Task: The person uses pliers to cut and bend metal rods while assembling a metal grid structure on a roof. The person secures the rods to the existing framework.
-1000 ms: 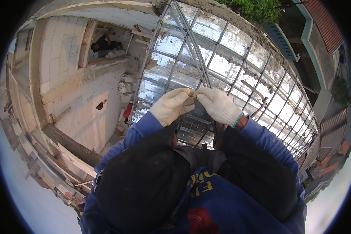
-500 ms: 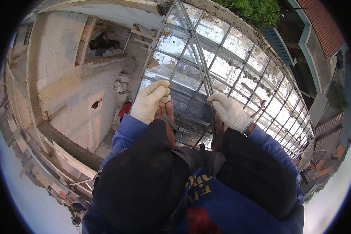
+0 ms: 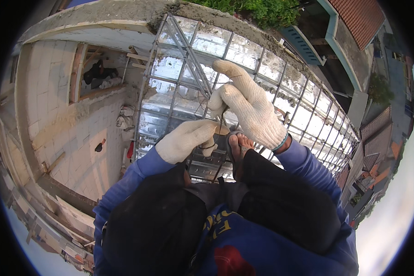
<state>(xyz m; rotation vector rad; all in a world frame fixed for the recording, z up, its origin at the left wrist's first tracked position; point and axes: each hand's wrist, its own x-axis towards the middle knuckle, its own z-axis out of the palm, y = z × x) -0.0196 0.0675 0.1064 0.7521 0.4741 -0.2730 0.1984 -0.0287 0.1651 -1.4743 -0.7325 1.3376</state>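
Both of my hands wear white knitted gloves and meet in front of my feet, over a grid of steel rebar. My left hand is closed, fingertips pinching a thin dark tie wire, and a bit of wire also shows by its lower fingers. The curled fingers of my right hand grip the wire from above, while its index finger points out to the left. Fine strands of wire spread out left of the right hand. Under the hands, the wire's far end cannot be made out.
Shiny corrugated metal decking lies beneath the rebar. My sandalled foot stands on it. A tool handle shows behind my right wrist. Left, beyond the decking's edge, a block-walled room drops away; a person is down there.
My hands have come together, the right moving left and up over the grid, the left lowering. Wire now shows between them. The view has shifted so the scene sits further left.
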